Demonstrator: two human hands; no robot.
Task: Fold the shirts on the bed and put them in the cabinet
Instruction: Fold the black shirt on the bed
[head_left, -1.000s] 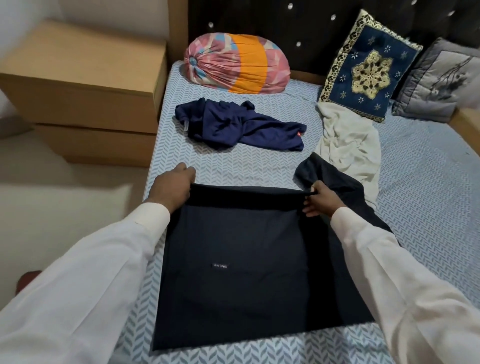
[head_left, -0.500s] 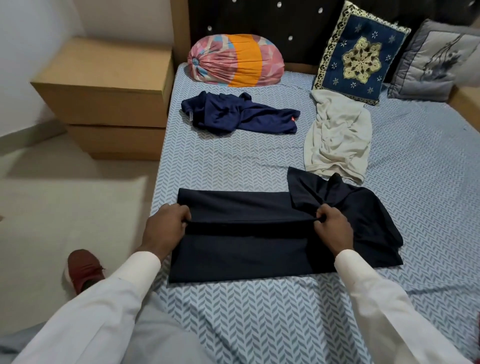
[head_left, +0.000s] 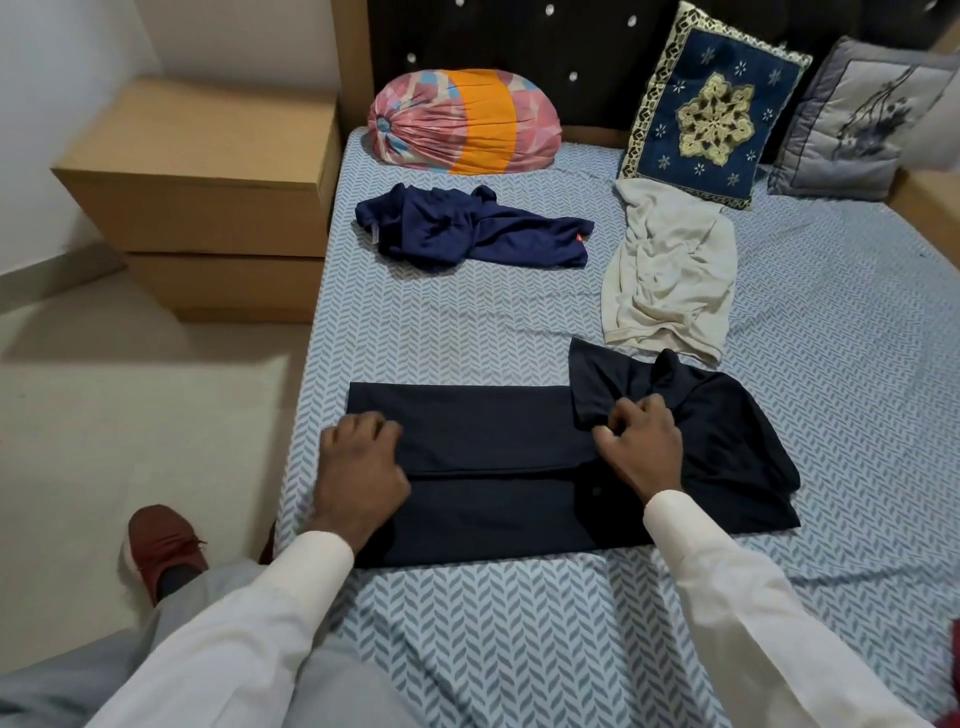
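Near the bed (head_left: 467, 338) edge, black shirt (head_left: 493, 441) lying half-folded. Left hand (head_left: 361, 467) gripping its left fold edge; right hand (head_left: 641, 447) pinching the sleeve. Blue shirt (head_left: 467, 234), cream shirt (head_left: 670, 275) lying crumpled beyond.

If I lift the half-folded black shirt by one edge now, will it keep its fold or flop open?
Probably flops: the black shirt is thin cloth, bunched by the right hand. Likely light, given how flat it lies. The crumpled cream shirt suggests such cloth holds no shape.
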